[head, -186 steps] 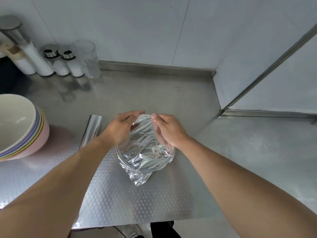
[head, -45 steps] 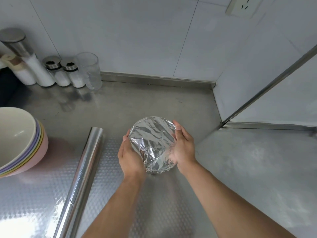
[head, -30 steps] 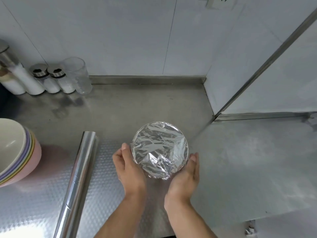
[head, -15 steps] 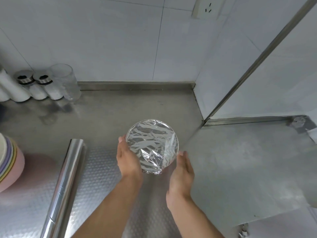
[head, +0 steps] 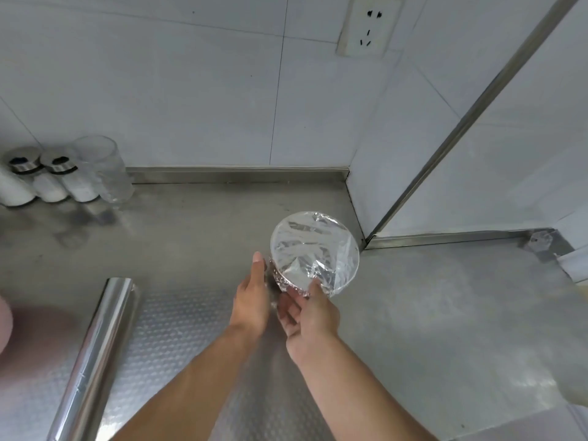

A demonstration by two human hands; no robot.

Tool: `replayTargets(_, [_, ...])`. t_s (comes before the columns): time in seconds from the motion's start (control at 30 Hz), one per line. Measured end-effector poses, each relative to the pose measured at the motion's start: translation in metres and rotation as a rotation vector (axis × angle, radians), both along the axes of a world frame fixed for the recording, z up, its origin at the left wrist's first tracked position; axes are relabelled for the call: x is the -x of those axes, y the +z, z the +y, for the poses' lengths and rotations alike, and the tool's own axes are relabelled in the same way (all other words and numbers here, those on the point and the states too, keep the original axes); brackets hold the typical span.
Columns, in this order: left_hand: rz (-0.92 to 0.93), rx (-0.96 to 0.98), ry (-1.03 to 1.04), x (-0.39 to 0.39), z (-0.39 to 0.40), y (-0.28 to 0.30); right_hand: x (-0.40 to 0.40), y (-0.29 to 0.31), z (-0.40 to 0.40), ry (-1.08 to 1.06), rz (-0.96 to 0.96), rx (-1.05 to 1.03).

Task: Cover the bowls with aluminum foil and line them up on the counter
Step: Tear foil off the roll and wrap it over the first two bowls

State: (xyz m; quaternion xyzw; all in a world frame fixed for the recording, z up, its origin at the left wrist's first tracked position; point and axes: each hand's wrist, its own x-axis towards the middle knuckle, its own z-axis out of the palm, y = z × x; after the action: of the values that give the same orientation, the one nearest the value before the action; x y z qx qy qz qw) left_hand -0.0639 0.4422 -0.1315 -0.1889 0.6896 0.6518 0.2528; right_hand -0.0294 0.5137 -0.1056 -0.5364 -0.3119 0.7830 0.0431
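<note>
1. Head view, against the frame 0.5 s earlier: the foil-covered bowl (head: 314, 253) is now seen further right and further back on the steel counter (head: 197, 230), close to the inner corner where the wall steps forward.
2. The stack of coloured bowls (head: 4, 323), plainly in view at the left edge before, is now reduced to a pink sliver there.
3. The wall socket (head: 369, 25) is shown more fully than before.
4. The left hand (head: 253, 297) is held with straight fingers beside the bowl's left wall, fingertips at the crinkled foil skirt; nothing is gripped by it, and whether contact is made cannot be told.
5. The right hand (head: 307, 308) is turned palm up at the bowl's near edge, its fingers loosely spread under and against the foil; no curl around the bowl is seen.
6. The bowl's mouth is sealed by smooth, wrinkled foil, so its contents cannot be told.
7. The foil roll (head: 95, 361) is laid diagonally at the lower left, beside the embossed foil sheet (head: 181, 338) spread on the counter under the forearms.
8. At the back left, 2 metal-capped shakers (head: 63, 179) holding white powder are stood beside a clear glass (head: 105, 170).
</note>
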Motion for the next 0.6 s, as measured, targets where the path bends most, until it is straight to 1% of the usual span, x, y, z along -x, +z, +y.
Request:
replayTargets(0.13, [0.049, 0.100, 0.003, 0.028, 0.000, -0.017, 0.045, -0.012, 0.032, -0.004, 0.019, -0.015])
replayTargets(0.27, [0.105, 0.205, -0.034, 0.045, 0.002, 0.002, 0.079, -0.011, 0.059, 0.059, 0.025, -0.059])
replayTargets(0.4, [0.133, 0.335, -0.116, 0.060, -0.001, 0.008, 0.097, -0.005, 0.082, 0.073, 0.053, -0.081])
replayTargets(0.5, [0.170, 0.421, -0.183, 0.067, -0.006, 0.011, 0.106, 0.000, 0.100, 0.068, 0.033, -0.087])
replayTargets(0.6, [0.189, 0.467, -0.204, 0.070, -0.015, 0.014, 0.110, 0.005, 0.112, 0.056, 0.036, -0.086])
